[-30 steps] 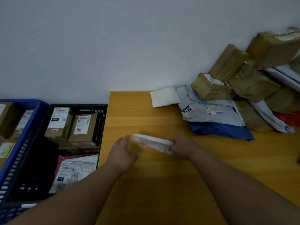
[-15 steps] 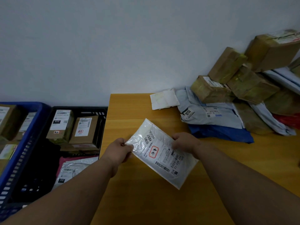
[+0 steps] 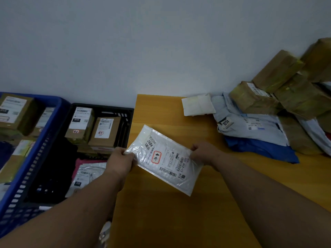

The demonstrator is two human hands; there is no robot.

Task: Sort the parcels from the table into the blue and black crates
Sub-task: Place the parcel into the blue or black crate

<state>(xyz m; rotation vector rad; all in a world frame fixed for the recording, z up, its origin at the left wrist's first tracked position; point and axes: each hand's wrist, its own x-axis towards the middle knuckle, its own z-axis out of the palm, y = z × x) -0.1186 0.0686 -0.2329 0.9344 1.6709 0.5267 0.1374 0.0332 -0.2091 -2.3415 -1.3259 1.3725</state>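
A white plastic mailer (image 3: pixel 166 160) with a printed label faces me, held above the left part of the wooden table (image 3: pixel 179 212). My left hand (image 3: pixel 120 161) pinches its left edge and my right hand (image 3: pixel 204 153) grips its right edge. Left of the table stands the black crate (image 3: pixel 123 111) with two brown boxes and a grey-and-pink mailer inside. Further left is the blue crate (image 3: pixel 35 154) holding brown boxes. A pile of parcels (image 3: pixel 268 113) lies at the table's far right against the wall.
The pile holds brown taped boxes, pale grey mailers and a blue bag (image 3: pixel 261 149). A small white packet (image 3: pixel 198 104) lies near the table's back edge. A pale wall runs behind everything. Bare tabletop lies below the held mailer.
The mailer was edge-on and low over the table; both hands turned it label-up and lifted it. Since half a second ago it has shifted only slightly.
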